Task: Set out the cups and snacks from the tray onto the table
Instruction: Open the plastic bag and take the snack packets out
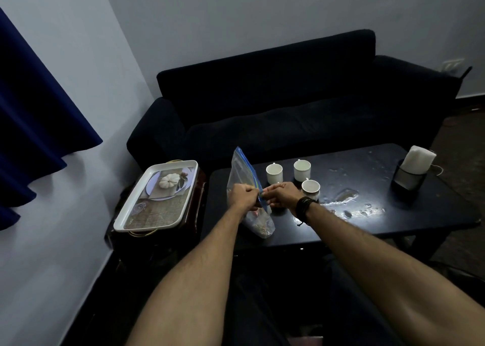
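While both hands pinch its top edge, the clear plastic zip bag with a blue seal strip (pixel 242 177) stands on the dark low table (pixel 367 214), near the table's left front corner, snack crumbs settled in its bottom. Left hand (pixel 242 197) is closed on the seal strip from the left; right hand (pixel 282 194) is closed on the same strip from the right, fingers curled, a dark wristband behind it. Looks like the seal is being pulled apart, judging by the grip.

Handling call: bag is light, floppy, thin film, slippery. It won't stand by itself with so little inside, so hold at the stiff seal strip, not the film. Contents look crushable; don't squeeze the bottom.

Three small white ceramic cups (pixel 274 173) sit on the table just right of the bag and behind the hands, upright, close together, not touching as far as I can tell. Fragile; take them by handle or body.

White rectangular tray with a printed pumpkin picture (pixel 123 221) sits left of the table on a dark side stand, nothing loose on it. Dark holder with white tissue (pixel 409 172) sits at the table's far right. Dark sofa (pixel 288 96) is behind the table.
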